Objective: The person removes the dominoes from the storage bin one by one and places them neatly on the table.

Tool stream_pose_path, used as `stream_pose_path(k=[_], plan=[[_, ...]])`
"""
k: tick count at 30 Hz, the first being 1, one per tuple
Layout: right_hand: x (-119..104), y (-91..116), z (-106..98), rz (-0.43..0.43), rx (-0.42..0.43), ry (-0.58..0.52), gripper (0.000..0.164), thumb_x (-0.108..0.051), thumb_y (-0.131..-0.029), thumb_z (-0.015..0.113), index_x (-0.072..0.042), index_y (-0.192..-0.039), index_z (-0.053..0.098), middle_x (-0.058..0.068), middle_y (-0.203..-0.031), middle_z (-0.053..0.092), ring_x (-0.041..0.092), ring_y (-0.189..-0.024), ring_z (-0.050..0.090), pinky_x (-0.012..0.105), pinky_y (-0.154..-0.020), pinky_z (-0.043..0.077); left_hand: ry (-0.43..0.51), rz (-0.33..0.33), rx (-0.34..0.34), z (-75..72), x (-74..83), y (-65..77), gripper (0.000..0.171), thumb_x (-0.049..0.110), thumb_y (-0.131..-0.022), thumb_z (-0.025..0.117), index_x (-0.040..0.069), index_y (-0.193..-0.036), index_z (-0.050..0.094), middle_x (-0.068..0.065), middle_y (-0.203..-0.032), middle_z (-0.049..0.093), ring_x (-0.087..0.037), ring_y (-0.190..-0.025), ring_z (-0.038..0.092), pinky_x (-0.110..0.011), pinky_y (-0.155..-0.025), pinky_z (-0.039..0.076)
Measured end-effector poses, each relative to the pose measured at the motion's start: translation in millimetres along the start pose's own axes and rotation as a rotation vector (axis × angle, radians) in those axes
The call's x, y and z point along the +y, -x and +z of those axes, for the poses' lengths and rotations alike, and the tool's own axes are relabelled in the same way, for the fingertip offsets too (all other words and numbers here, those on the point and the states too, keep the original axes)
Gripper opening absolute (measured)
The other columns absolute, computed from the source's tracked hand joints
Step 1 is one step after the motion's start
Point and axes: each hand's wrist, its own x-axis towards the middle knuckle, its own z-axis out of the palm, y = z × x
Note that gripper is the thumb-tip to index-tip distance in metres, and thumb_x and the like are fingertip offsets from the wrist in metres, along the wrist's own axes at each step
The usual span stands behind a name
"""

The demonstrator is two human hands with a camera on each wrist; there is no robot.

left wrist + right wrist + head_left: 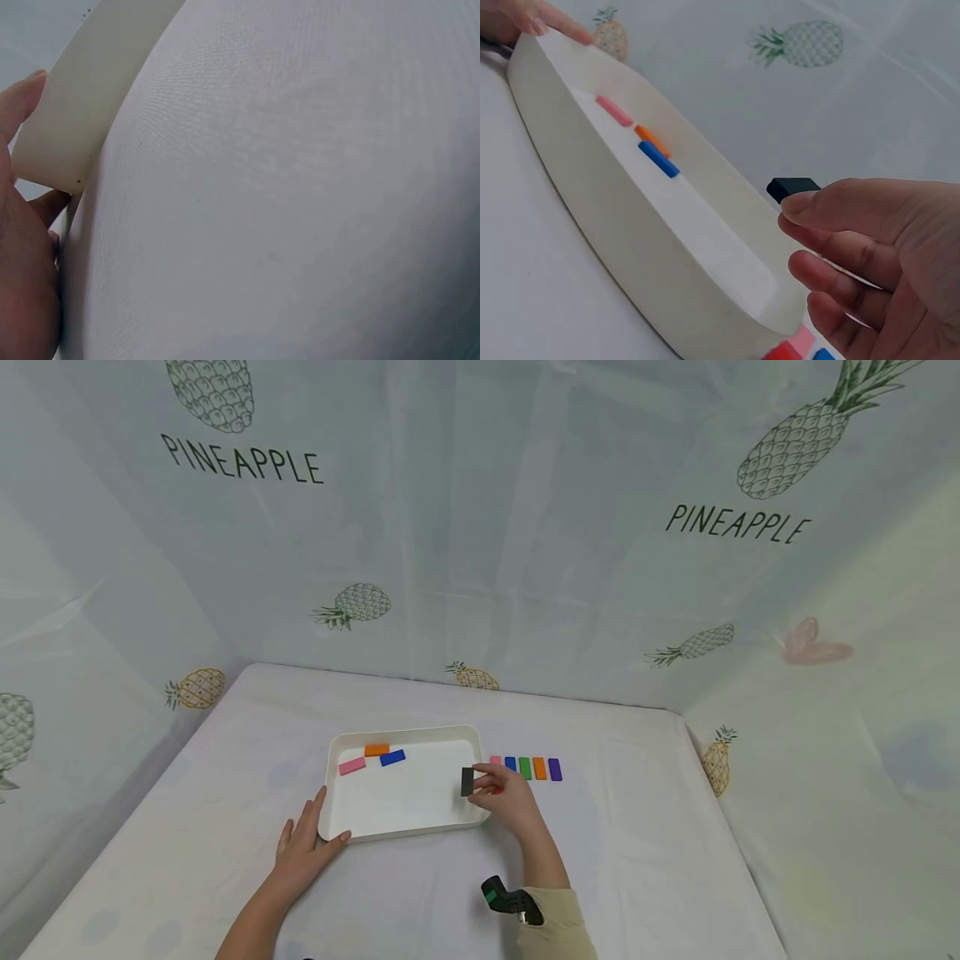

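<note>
My right hand [513, 797] pinches a small black block [467, 782] between thumb and fingers, over the right end of a white tray [408, 806]. In the right wrist view the black block [791, 187] is held above the tray's rim, the other fingers loosely bent. My left hand [300, 852] rests at the tray's front left corner, fingers extended along its left side and thumb at the front wall. Inside the tray, toward the back left, lie a pink block [352, 766], an orange block [377, 749] and a blue block [392, 757].
Right of the tray, a row of blocks includes a green block [525, 768], an orange block [540, 768] and a purple block [555, 769]. A red block [783, 351] there is mostly hidden by my right hand. Pineapple-print cloth hangs behind the white table [637, 827].
</note>
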Motion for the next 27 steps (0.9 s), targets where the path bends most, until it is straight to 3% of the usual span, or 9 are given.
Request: stream_pose_path(k=[14, 27], plan=[[35, 3, -29, 0.087, 0.109, -0.015, 0.048, -0.004, -0.080, 0.076, -0.007, -0.126, 0.064, 0.003, -0.091, 0.070, 0.019, -0.080, 0.062, 0.028, -0.069, 0.055, 0.000, -0.002, 0.001, -0.7, 1.0, -1.7, 0.094, 0.042, -0.088, 0.064, 0.003, -0.155, 0.010, -0.032, -0.155, 0.013, -0.049, -0.143, 0.002, -0.062, -0.110, -0.010], [66, 6, -38, 0.105, 0.122, 0.022, 0.046, -0.004, -0.079, 0.078, -0.006, -0.123, 0.065, 0.004, -0.092, 0.067, 0.018, -0.081, 0.061, 0.027, -0.070, 0.054, -0.007, -0.002, 0.007, 1.3, 0.5, -1.4, 0.094, 0.042, -0.088, 0.064, 0.004, -0.155, 0.010, -0.031, -0.156, 0.013, -0.048, -0.143, 0.002, -0.063, -0.110, -0.009]])
